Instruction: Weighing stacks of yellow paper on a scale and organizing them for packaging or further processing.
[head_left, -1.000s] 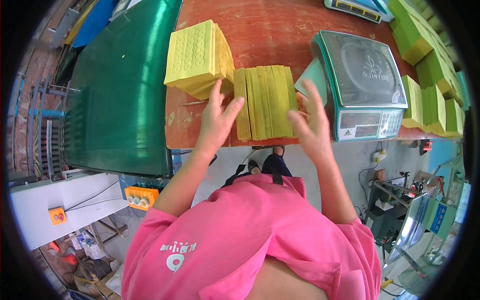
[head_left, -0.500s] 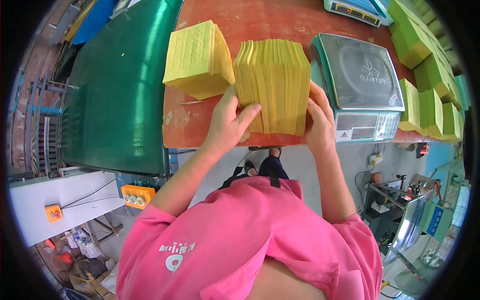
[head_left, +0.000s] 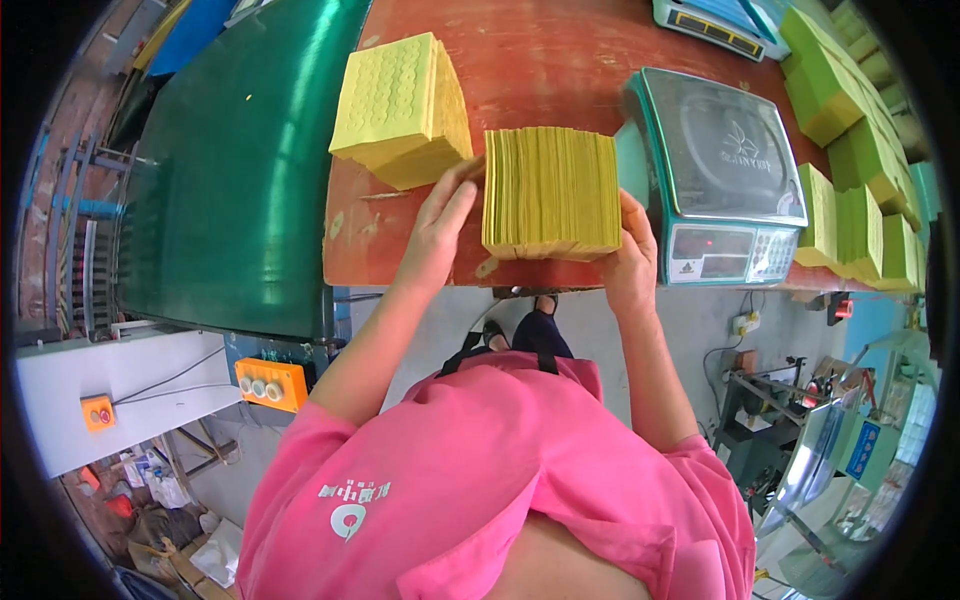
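Stack (head_left: 552,190) sitting mid-frame over worktop (head_left: 560,60). Left hand (head_left: 438,222) half-open, fingers reaching stack's left side, firm contact unclear. Right hand (head_left: 632,258) curling round lower right side, holding. Stack possibly splaying, spilling if left-side pressure too light.

The held stack (head_left: 552,195) partly hides the right hand (head_left: 631,268); 1 far scale (head_left: 714,32) is cropped.
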